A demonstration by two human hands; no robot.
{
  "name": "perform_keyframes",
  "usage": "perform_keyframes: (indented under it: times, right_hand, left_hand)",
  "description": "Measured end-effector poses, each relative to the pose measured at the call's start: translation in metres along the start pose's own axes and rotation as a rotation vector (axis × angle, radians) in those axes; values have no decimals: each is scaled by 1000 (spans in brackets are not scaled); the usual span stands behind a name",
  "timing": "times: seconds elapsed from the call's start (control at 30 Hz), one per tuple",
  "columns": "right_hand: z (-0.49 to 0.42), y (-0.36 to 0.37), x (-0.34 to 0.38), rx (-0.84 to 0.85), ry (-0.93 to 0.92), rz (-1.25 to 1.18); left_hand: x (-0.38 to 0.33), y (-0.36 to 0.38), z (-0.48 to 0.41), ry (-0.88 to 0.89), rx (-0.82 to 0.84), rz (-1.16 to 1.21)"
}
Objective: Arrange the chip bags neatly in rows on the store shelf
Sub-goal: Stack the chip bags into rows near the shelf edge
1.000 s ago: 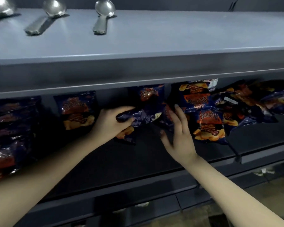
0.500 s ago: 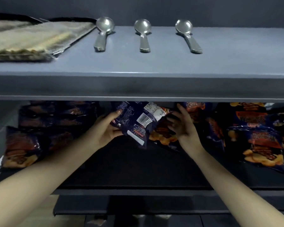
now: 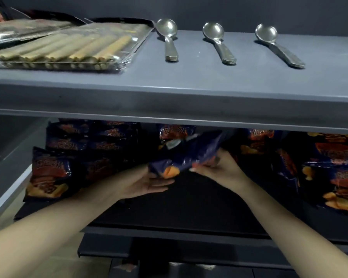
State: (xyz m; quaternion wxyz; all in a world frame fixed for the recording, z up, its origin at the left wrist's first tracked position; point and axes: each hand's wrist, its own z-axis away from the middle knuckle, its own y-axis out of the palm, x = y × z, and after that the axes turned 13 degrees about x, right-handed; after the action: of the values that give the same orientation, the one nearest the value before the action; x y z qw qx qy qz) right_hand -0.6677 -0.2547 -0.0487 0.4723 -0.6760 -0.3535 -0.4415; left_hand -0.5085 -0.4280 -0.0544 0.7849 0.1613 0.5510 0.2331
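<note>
Head view, shelf [image 3: 179, 209]: bare dark floor lay below both hands, with room to set down.
Upper lip [image 3: 169, 118]: close above the hands, so headroom was low.
Neat bags [image 3: 48, 173]: stood leftward of both hands.
Chip bag [image 3: 186, 157]: lifted between the hands, mid-placement; it likely needed squaring leftward.
Right hand [image 3: 222, 171]: pinched the bag's end.
Left hand [image 3: 145, 183]: flat, palm up under the bag's corner.

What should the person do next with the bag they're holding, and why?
Probably stand the bag upright on the shelf beside the left row: the right hand grips it tilted in the air, the left hand lies open beneath, and that row already stands.
</note>
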Motion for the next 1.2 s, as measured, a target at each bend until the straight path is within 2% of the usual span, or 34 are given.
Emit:
perform_keyframes:
  times: [0.07, 0.13, 0.27, 0.33, 0.4, 0.47, 0.57, 0.63, 0.7, 0.77, 0.83, 0.93, 1.0, 1.1, 1.2]
  right_hand:
    - [-5, -5, -2, -72, 18, -127]
    - [-7, -10, 0, -48, 71, -126]
    - [-6, -21, -4, 82, 224, -44]
    - [-6, -22, -3, 136, 277, 7]
    - [-6, -22, -1, 169, 296, 85]
    - [-7, -19, 1, 153, 288, 120]
    - [-8, -13, 2, 33, 241, 63]
    - [-7, -11, 0, 3, 261, -83]
    - [-3, -7, -7, 85, 313, -188]
    - [2, -1, -16, 200, 319, -144]
    - [2, 7, -23, 200, 303, -114]
    - [-8, 10, -30, 54, 278, -130]
    - [-21, 12, -36, -44, 291, -101]
    - [-41, 23, -47, -171, 357, 15]
    - [-56, 37, -55, -265, 449, 172]
  left_hand:
    - [-6, -8, -1, 14, -82, 1]
    - [-12, -12, -5, 128, -167, -43]
    - [-26, -7, -2, 404, -303, -426]
    - [-25, -5, 2, 394, -259, -611]
    - [-18, 1, 7, 274, -193, -830]
    - [-7, 6, 4, 228, -140, -948]
    - [4, 8, -6, 265, -150, -908]
    - [5, 7, -8, 269, -168, -804]
    - [6, 2, -10, 277, -175, -737]
    - [7, 0, -11, 274, -153, -719]
    - [9, -3, -13, 269, -143, -724]
    - [10, -4, -21, 298, -194, -720]
    - [8, -8, -34, 329, -320, -717]
    - [6, -13, -58, 331, -482, -727]
    - [11, -15, -76, 318, -551, -741]
